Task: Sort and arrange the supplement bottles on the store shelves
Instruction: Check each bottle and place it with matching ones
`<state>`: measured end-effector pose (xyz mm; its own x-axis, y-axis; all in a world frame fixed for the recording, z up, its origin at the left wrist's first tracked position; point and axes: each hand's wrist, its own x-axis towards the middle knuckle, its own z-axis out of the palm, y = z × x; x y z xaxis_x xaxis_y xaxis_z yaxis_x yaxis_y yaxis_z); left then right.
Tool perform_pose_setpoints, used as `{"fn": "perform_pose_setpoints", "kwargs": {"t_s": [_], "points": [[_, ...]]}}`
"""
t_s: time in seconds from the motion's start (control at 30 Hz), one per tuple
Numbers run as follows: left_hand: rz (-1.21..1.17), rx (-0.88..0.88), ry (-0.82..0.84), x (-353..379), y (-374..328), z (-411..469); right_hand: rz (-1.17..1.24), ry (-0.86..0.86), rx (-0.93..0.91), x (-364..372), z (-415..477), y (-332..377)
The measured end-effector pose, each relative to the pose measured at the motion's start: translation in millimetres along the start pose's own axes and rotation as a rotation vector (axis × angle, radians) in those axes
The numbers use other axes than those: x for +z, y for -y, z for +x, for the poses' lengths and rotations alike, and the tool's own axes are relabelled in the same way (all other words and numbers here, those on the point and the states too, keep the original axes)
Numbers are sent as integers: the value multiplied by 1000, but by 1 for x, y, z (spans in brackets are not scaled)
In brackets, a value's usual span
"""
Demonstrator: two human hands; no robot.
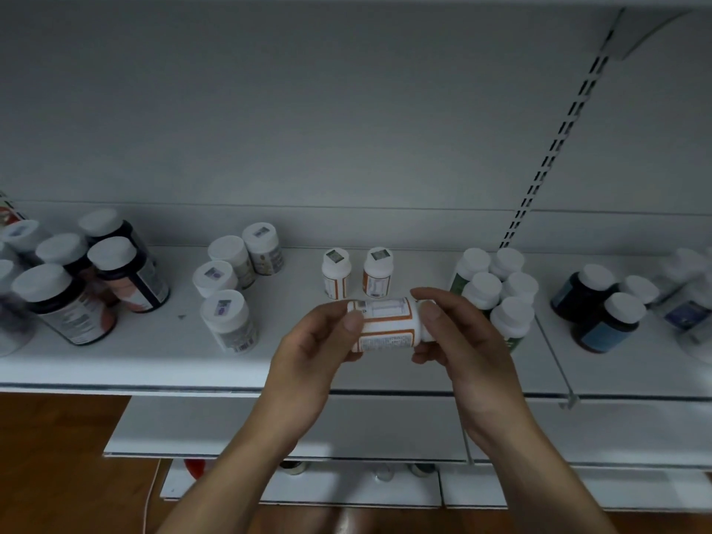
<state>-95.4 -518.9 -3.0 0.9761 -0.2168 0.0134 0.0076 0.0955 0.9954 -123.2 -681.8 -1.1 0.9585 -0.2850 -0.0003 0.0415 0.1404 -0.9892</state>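
While left hand (312,350) and right hand (460,337) grip a bottle (389,321), white shelf (154,352), brown floor (57,456)

Only bare hands and forearms show. The left forearm (239,456) comes in from 7 o'clock and the right forearm (539,468) from 5 o'clock, both unsleeved as far as the frame's lower edge. The left hand (319,341) and right hand (458,333) are uncovered, with slender fingers. Their thumbnails (352,322) look short, and blur hides finer detail.

Dim, soft; edges blurred, fisheye-warped.
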Motion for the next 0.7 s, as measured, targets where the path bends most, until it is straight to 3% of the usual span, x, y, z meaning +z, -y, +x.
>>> {"fn": "perform_pose_setpoints", "kwargs": {"t_s": [0.17,0.33,0.53,0.7], "points": [[-4,59,27,-1,4,2,19,20,22,0,1,-2],[38,-112,-52,3,0,1,7,52,4,2,1,-2],[110,-239,21,6,2,0,-24,-10,10,5,7,-2],[202,-70,-11,1,15,-3,-156,-15,-30,8,12,-3]]}}
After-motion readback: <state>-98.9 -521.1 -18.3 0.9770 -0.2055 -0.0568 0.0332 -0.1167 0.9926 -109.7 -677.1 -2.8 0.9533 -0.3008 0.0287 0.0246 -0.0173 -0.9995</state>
